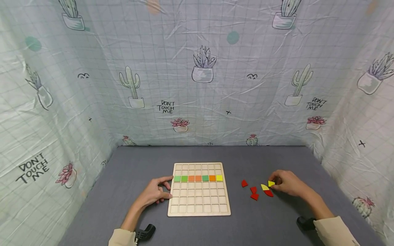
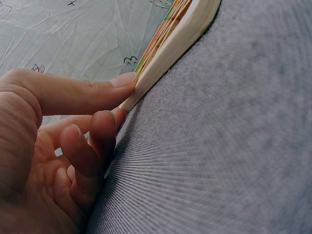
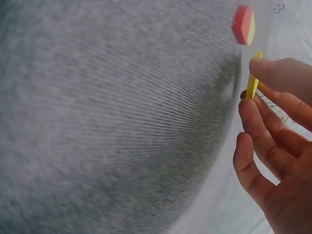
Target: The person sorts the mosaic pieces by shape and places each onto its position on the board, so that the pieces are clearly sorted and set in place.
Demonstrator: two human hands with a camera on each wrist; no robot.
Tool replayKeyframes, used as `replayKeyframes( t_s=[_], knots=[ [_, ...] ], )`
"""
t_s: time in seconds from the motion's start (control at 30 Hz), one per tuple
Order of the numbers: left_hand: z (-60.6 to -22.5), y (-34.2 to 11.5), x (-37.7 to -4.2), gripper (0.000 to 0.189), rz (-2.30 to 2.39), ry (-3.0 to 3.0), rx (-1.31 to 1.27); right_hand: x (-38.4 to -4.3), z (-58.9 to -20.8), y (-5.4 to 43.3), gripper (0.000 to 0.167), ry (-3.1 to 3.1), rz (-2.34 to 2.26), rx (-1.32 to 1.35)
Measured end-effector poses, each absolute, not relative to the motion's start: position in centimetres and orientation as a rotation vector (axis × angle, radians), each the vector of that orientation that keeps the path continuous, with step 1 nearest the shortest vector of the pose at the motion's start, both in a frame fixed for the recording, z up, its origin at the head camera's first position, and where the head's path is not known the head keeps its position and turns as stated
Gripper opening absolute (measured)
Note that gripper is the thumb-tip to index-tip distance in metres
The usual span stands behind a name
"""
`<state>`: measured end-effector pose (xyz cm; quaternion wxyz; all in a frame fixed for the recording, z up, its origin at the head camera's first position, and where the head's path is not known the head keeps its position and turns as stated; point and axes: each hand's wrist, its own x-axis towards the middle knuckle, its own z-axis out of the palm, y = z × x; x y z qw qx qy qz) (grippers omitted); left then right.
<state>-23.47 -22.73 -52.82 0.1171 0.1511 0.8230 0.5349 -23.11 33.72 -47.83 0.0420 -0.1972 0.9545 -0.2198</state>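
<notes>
A square wooden grid board (image 1: 198, 214) lies on the grey table, with one row of coloured square tiles (image 1: 198, 178) in green, orange and yellow across its upper part. The left hand (image 1: 153, 192) touches the board's left edge with its thumb and index finger spread apart; the other fingers curl loosely. To the right of the board, the right hand (image 1: 288, 182) pinches a small flat yellow piece (image 3: 253, 84) between thumb and fingers. Next to that hand lie a yellow fan-shaped piece (image 1: 264, 187) and a red piece (image 1: 269, 193), close against each other.
Several red pieces, including an upper one (image 1: 244, 183) and a lower one (image 1: 254, 196), lie between the board and the right hand. A cactus-print cloth (image 1: 227, 92) surrounds the back and sides of the grey table (image 1: 144, 157). Both wrists wear black devices (image 1: 146, 233).
</notes>
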Motion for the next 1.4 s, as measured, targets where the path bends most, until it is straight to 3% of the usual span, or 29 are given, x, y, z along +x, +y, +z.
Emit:
replayKeyframes(
  t_s=[0.6, 1.4],
  knots=[
    [-53.0, -22.8, -23.6, 0.078, 1.562, 2.417, 0.432, -23.6, -45.7, 30.9, 0.019, 2.932, -0.642, -0.667],
    [-53.1, -22.8, -23.6, 0.077, 1.565, 2.415, 0.448, -25.2, -45.9, 24.5, 0.015, 2.902, -0.687, -0.842]
  ],
)
